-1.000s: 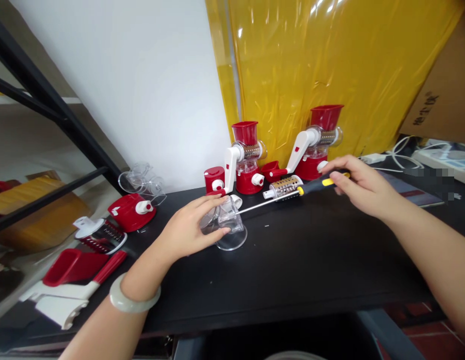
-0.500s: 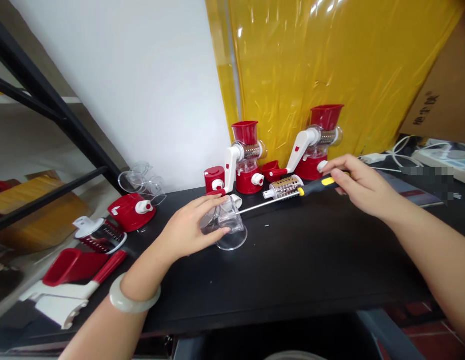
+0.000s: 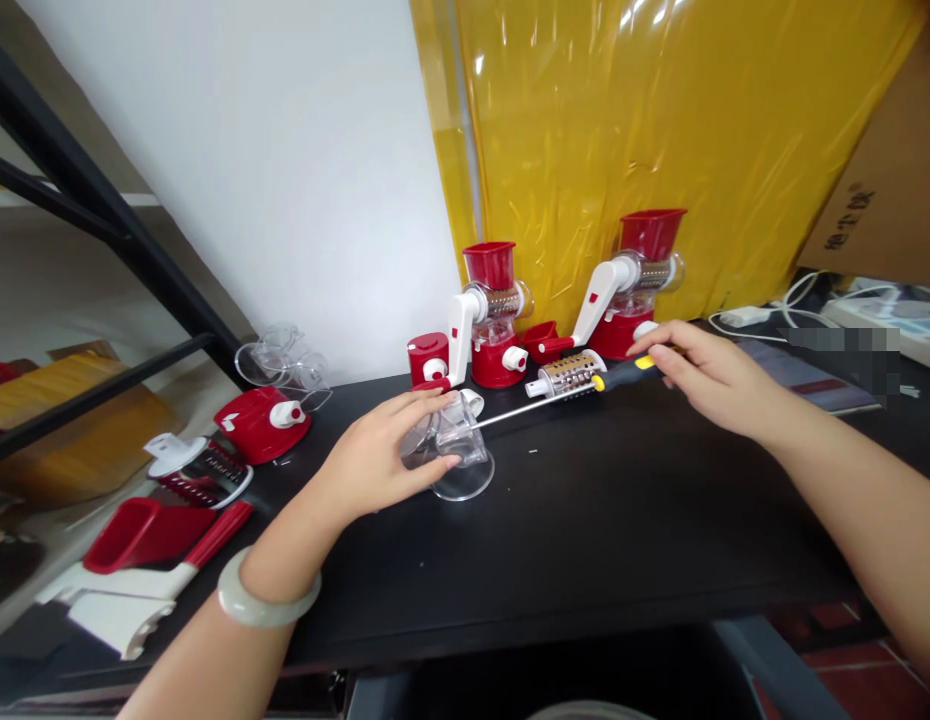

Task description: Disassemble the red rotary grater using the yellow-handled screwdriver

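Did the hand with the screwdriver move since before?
Yes, slightly: the right hand has shifted left, towards the clear plastic part, judged against the red grater standing behind it.

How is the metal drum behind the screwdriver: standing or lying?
The drum lies on its side: its white stub points sideways, not up.

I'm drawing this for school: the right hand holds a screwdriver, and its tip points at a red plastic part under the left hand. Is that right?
Almost: the plastic part is clear, not red, as the head view shows. The right hand does hold a screwdriver, its tip pointing at that part under the left hand.
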